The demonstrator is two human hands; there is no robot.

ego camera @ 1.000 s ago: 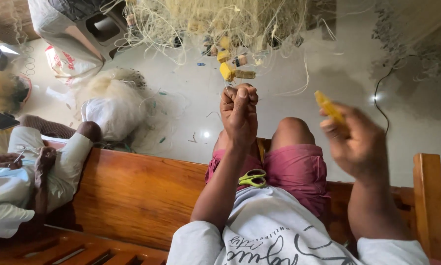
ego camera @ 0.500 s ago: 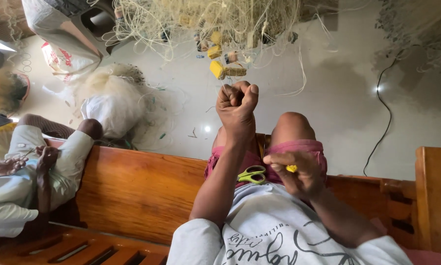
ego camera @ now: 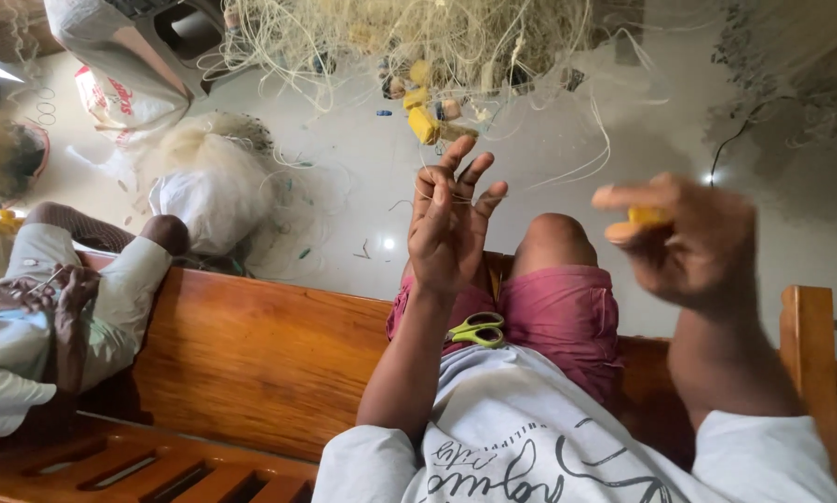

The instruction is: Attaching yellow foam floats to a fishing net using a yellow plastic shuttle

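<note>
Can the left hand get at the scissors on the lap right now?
Probably yes. The left hand is raised with fingers spread, thin line across them, and the yellow-handled scissors lie uncovered on the lap just below its forearm.

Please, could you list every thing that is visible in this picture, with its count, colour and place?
scissors: one, yellow-green handles, on the lap
shorts: one pair, pink, on the seated person
bench: one, brown wood, across the bottom
fishing net: one heap, pale, top centre on the floor
floats: a few, yellow, in the net
white sack: one, white, left on the floor
co-worker: one, light clothes, far left on the bench
left hand: fingers spread, thin line across them
right hand: blurred, pinching a small yellow piece
</note>
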